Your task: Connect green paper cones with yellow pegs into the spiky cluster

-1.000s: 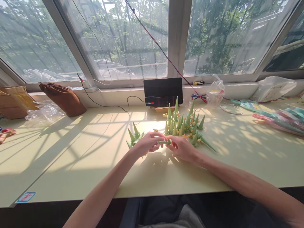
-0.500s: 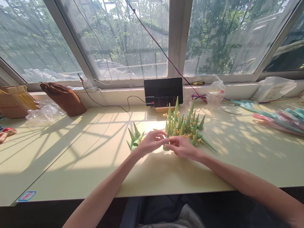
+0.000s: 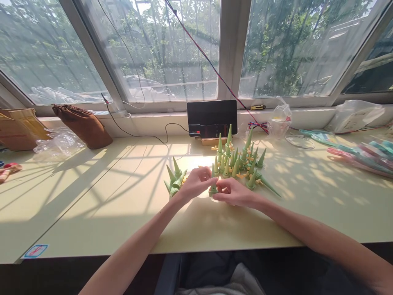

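Between my hands stands a small green cone with a wider base, its point upward. My left hand closes its fingers on the cone from the left. From the right, my right hand pinches at the same cone, near a small bright piece too blurred to name. Behind them is a cluster of green cones, most upright, with small yellow-orange pegs among them. Left of my left hand lies a smaller group of green cones, some tilted.
A black tablet leans on a wooden stand by the window. At the left are a brown pouch, crumpled plastic and a cardboard box. Plastic bags and packaged items lie at the right.
The cone between my hands has shifted slightly left and down. My right hand has moved a little left with it. The other cones stay in place.
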Action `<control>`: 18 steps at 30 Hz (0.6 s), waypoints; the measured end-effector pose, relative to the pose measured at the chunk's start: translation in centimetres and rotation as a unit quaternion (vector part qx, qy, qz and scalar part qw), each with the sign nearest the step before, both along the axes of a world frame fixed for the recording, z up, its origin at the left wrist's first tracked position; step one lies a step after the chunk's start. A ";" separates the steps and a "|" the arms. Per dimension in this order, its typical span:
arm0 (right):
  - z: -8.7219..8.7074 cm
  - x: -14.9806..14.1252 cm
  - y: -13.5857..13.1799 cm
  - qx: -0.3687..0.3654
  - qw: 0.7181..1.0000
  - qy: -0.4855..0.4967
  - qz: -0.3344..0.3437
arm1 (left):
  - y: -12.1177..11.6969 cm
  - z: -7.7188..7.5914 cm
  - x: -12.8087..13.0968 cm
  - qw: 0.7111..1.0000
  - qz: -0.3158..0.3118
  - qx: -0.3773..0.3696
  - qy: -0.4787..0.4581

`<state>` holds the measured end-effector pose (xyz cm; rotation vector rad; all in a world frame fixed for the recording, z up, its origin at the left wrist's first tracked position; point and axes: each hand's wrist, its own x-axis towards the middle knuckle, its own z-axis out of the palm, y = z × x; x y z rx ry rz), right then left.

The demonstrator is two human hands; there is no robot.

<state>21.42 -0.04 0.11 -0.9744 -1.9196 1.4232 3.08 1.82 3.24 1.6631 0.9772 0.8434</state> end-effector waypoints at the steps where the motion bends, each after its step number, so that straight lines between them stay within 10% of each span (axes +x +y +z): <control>1: 0.0 0.0 0.0 0.003 1.000 0.001 0.000 | 0.0 0.0 0.0 1.000 0.002 -0.002 -0.003; 18: -0.5 0.1 0.3 0.036 0.999 -0.019 -0.012 | 0.1 -0.3 0.2 0.999 0.017 -0.024 0.013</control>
